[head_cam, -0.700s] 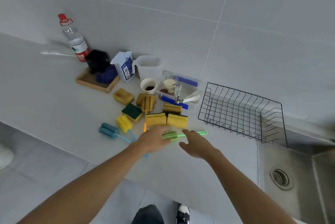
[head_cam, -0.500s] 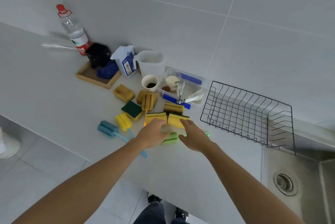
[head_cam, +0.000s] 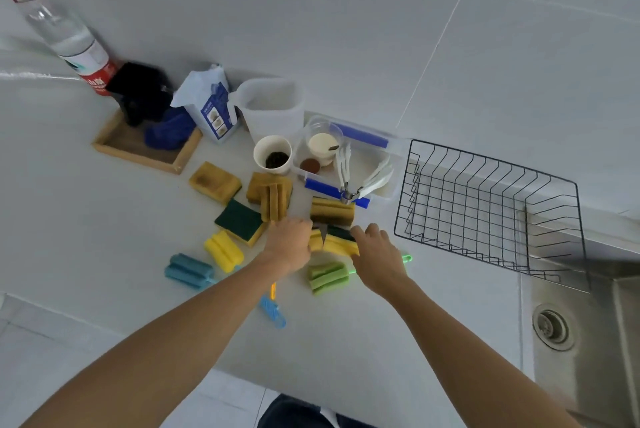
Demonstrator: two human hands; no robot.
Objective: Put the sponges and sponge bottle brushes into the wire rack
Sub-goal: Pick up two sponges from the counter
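Two yellow sponges lie side by side at the middle of the counter. My left hand [head_cam: 291, 243] is closed around the left yellow sponge [head_cam: 316, 242]. My right hand [head_cam: 375, 254] grips the right yellow sponge [head_cam: 341, 244], which has a dark green top. A green sponge bottle brush [head_cam: 327, 277] lies just in front of them, between my wrists. To the left lie a yellow brush [head_cam: 223, 251] and a blue brush [head_cam: 188, 271]. Behind are a green-topped sponge [head_cam: 240, 221] and three brownish sponges [head_cam: 270, 195]. The black wire rack [head_cam: 485, 205] stands empty at the right.
A steel sink [head_cam: 588, 323] lies right of the rack. Along the wall stand a bottle [head_cam: 65, 29], a wooden tray [head_cam: 145, 150], a carton [head_cam: 207, 105], a white jug [head_cam: 270, 105], a paper cup [head_cam: 273, 154] and a clear container [head_cam: 377, 167] of utensils.
Both hands have moved forward, past the green brush, and closed on the two yellow sponges. The view has come closer to the counter.
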